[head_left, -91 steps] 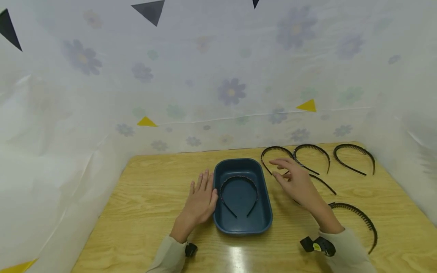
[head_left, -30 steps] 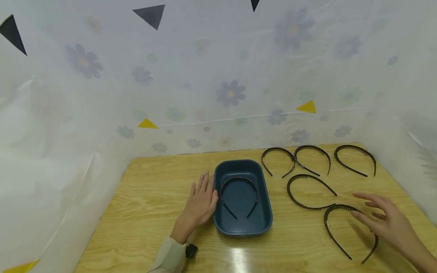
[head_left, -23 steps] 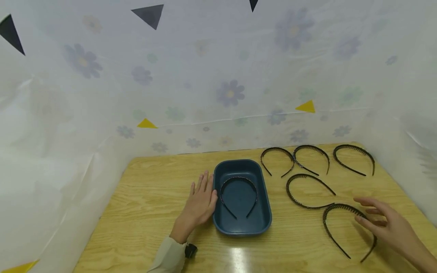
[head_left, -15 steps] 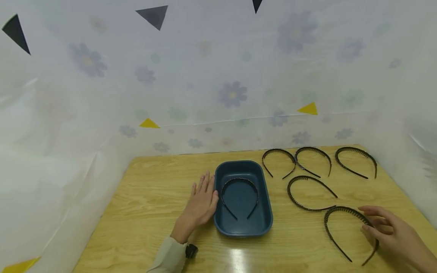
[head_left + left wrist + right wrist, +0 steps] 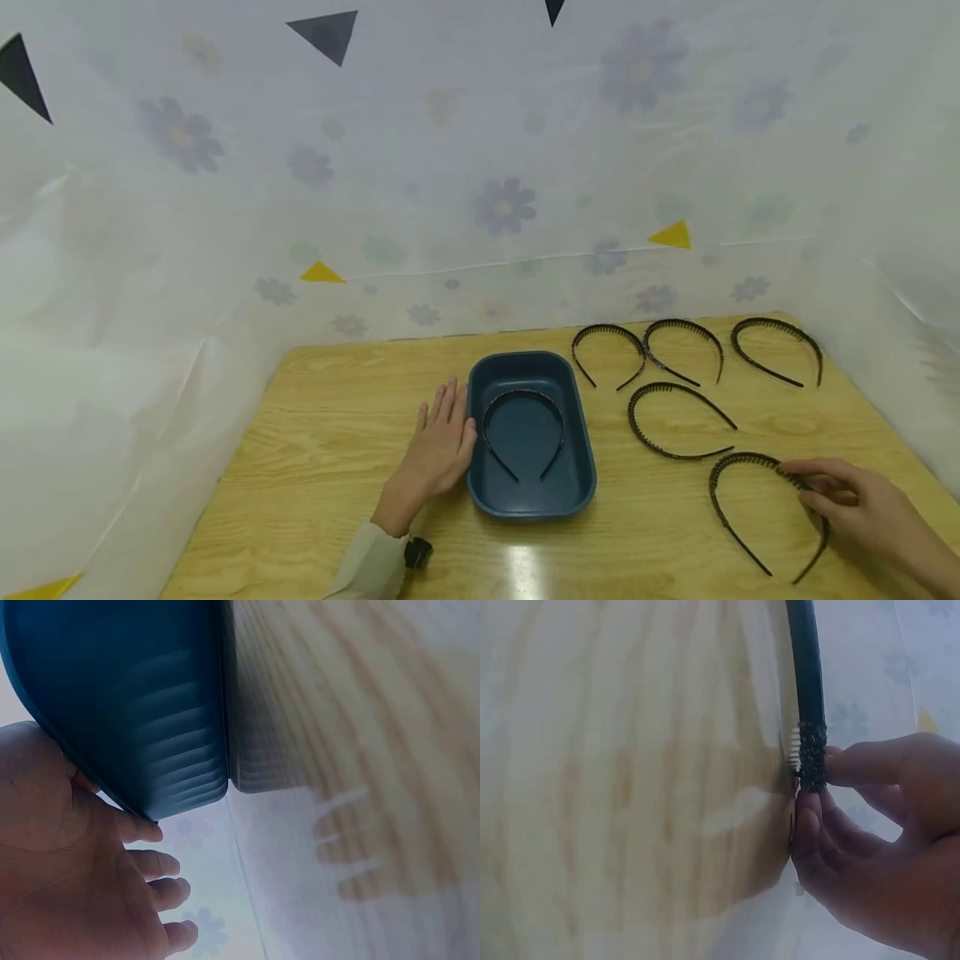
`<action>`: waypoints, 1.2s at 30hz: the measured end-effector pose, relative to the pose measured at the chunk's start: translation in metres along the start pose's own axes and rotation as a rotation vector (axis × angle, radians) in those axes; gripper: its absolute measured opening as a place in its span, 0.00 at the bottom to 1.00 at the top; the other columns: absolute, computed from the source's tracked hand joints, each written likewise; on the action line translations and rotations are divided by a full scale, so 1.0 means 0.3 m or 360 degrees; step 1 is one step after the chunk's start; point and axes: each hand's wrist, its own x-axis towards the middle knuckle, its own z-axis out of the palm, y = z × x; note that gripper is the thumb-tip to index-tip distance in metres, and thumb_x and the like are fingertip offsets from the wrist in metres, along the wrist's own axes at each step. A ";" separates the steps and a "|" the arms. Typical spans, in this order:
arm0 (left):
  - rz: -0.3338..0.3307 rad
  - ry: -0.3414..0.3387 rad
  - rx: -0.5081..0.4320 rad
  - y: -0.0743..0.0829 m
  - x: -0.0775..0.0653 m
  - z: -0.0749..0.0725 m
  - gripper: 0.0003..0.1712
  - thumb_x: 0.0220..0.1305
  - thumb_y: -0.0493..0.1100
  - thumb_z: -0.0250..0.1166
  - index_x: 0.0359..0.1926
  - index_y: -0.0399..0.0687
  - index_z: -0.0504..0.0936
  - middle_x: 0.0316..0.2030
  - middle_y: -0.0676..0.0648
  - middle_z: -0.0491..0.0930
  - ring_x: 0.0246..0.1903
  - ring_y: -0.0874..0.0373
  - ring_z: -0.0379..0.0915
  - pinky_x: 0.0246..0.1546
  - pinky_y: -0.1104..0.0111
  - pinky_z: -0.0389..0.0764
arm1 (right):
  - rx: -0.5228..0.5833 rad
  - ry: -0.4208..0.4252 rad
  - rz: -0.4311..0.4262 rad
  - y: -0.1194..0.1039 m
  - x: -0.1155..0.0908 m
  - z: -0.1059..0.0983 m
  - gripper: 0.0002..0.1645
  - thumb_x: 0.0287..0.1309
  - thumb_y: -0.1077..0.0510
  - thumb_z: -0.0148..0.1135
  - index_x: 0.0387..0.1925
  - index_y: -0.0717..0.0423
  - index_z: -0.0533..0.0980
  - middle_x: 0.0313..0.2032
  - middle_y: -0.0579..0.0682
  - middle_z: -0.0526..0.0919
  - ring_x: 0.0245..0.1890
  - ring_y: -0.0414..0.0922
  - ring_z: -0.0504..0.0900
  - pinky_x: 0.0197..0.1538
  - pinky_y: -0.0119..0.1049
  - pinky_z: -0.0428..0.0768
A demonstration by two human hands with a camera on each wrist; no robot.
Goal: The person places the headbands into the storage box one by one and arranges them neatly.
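Observation:
My left hand [image 5: 435, 446] lies flat along the left side of a dark blue plastic tray [image 5: 529, 497]. In the left wrist view its fingers [image 5: 154, 862] are extended, with the palm by the tray wall [image 5: 127, 712]. Inside the tray rests one black toothed headband [image 5: 522, 392]. At the near right, my right hand [image 5: 862, 508] pinches another black headband [image 5: 738, 457] on the right of its arch. The right wrist view has thumb and fingertips on a dark, glittery stretch of this headband [image 5: 807, 675]; the ends of its arms point toward me.
Beyond the held headband lies a sideways headband [image 5: 633, 417]. Three more, a left one [image 5: 609, 327], a middle one [image 5: 682, 322] and a right one [image 5: 776, 322], sit along the back edge of the wooden table [image 5: 337, 417]. Flower-patterned white sheeting [image 5: 420, 208] encloses the back and sides.
My right hand has come from over the back headbands to the near right one, lowered and taken hold of its arch. The left hand and tray stay put.

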 end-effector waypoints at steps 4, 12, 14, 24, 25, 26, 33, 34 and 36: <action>0.0010 0.0002 -0.0005 -0.002 0.000 0.001 0.35 0.84 0.50 0.38 0.81 0.37 0.47 0.81 0.36 0.40 0.79 0.39 0.35 0.75 0.41 0.42 | 0.0194 0.0005 -0.0107 0.015 -0.006 -0.005 0.21 0.53 0.76 0.71 0.47 0.58 0.85 0.45 0.18 0.79 0.37 0.23 0.79 0.35 0.20 0.77; 0.0014 0.0013 -0.0011 -0.003 -0.008 -0.001 0.35 0.84 0.49 0.38 0.81 0.37 0.48 0.81 0.36 0.40 0.79 0.38 0.36 0.75 0.40 0.43 | 0.0486 -0.0071 -0.0216 0.039 -0.004 -0.027 0.22 0.57 0.80 0.64 0.51 0.64 0.84 0.49 0.26 0.84 0.45 0.23 0.81 0.39 0.19 0.80; 0.0016 0.0018 -0.0011 -0.004 -0.009 0.000 0.34 0.83 0.49 0.38 0.81 0.36 0.48 0.81 0.36 0.40 0.79 0.38 0.36 0.75 0.40 0.43 | 0.0492 -0.0105 -0.0195 0.043 -0.002 -0.028 0.21 0.59 0.78 0.63 0.52 0.64 0.83 0.49 0.27 0.84 0.44 0.24 0.82 0.38 0.21 0.81; 0.0010 0.0016 0.0004 -0.006 -0.007 0.000 0.35 0.84 0.50 0.38 0.81 0.37 0.48 0.81 0.37 0.40 0.79 0.39 0.35 0.75 0.40 0.43 | 0.0441 -0.0092 -0.0058 0.037 -0.004 -0.039 0.19 0.64 0.72 0.64 0.56 0.66 0.82 0.49 0.24 0.83 0.45 0.22 0.81 0.38 0.21 0.80; 0.0010 0.0018 0.0004 -0.007 -0.006 0.000 0.35 0.84 0.50 0.38 0.81 0.37 0.48 0.81 0.37 0.40 0.79 0.39 0.35 0.75 0.41 0.43 | 0.0430 -0.0076 -0.0037 0.033 -0.001 -0.040 0.18 0.65 0.72 0.65 0.56 0.67 0.82 0.49 0.23 0.83 0.45 0.22 0.81 0.38 0.21 0.81; 0.0010 0.0020 0.0008 -0.008 -0.005 0.001 0.34 0.84 0.50 0.38 0.81 0.37 0.48 0.81 0.36 0.40 0.79 0.39 0.35 0.75 0.41 0.43 | 0.0434 -0.0068 -0.0023 0.031 0.002 -0.041 0.18 0.65 0.71 0.64 0.56 0.67 0.81 0.49 0.23 0.82 0.44 0.22 0.81 0.38 0.21 0.81; 0.0015 0.0036 0.0007 -0.005 -0.002 0.000 0.34 0.84 0.50 0.38 0.81 0.37 0.48 0.81 0.36 0.40 0.79 0.39 0.36 0.75 0.40 0.43 | 0.0488 -0.0085 0.0119 0.026 0.017 -0.048 0.20 0.69 0.67 0.63 0.60 0.65 0.80 0.48 0.21 0.81 0.42 0.24 0.82 0.36 0.27 0.84; 0.0018 0.0037 0.0006 -0.004 -0.002 0.001 0.34 0.84 0.50 0.38 0.81 0.37 0.48 0.81 0.36 0.41 0.79 0.39 0.36 0.75 0.40 0.43 | 0.0494 -0.0087 0.0141 0.025 0.018 -0.049 0.20 0.69 0.67 0.63 0.61 0.64 0.79 0.48 0.20 0.81 0.42 0.24 0.83 0.36 0.29 0.84; 0.0019 0.0034 0.0008 -0.001 -0.001 0.001 0.35 0.83 0.50 0.38 0.81 0.37 0.48 0.81 0.36 0.41 0.79 0.38 0.36 0.75 0.40 0.44 | 0.0485 -0.0090 0.0150 0.024 0.017 -0.050 0.21 0.70 0.66 0.62 0.63 0.63 0.78 0.48 0.19 0.80 0.42 0.24 0.83 0.35 0.31 0.85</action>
